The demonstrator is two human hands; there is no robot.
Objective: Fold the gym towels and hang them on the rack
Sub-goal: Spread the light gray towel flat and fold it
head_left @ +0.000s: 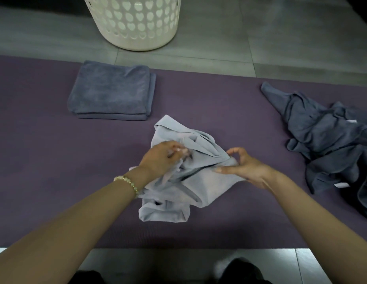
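Observation:
A crumpled light grey towel (178, 185) lies in the middle of the purple mat (55, 152). My left hand (160, 156), with a bead bracelet on the wrist, grips a bunch of its cloth near the top. My right hand (242, 167) pinches the towel's right side between thumb and fingers. A stack of folded blue-grey towels (110, 91) sits on the mat at the back left. A heap of unfolded dark grey towels (332, 144) lies at the right edge. No rack is in view.
A white perforated laundry basket (135, 21) stands on the grey tiled floor (281, 37) behind the mat. Dark shapes, probably my knees, show at the bottom edge.

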